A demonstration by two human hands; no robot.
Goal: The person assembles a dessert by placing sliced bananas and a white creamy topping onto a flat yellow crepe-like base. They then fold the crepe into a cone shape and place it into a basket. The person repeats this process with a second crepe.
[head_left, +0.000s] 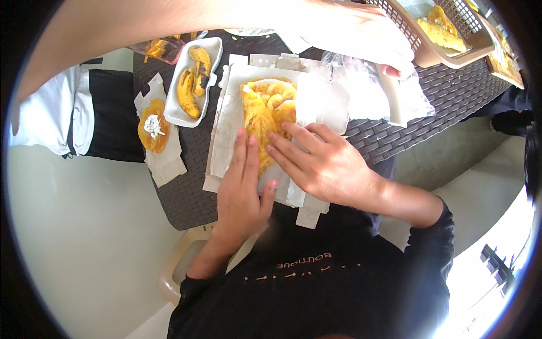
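Left hand (pixel 240 189), right hand (pixel 319 158) flat on yellow dough (pixel 261 118) at 12 o'clock, long axis 12–6.
Left straight-fingered at its 7 o'clock edge; right spread, fingertips farther on, at 5; neither grips. Round slices (pixel 279 92) at 1; creased pale paper (pixel 227 133) beneath. Foam tray (pixel 183 122), spotted bananas (pixel 186 95), 10. Woven surface (pixel 189 195).

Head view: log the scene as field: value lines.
left hand: fingers extended, touching yellow food
right hand: fingertips on the yellow food
under food: pale sheets
left of sheets: white tray holding two banana-like fruits
far left: round yellow patty topped with white shreds
upper right: tan basket with yellow pieces
other person's hand: at plastic bag
surface: dark woven-pattern table
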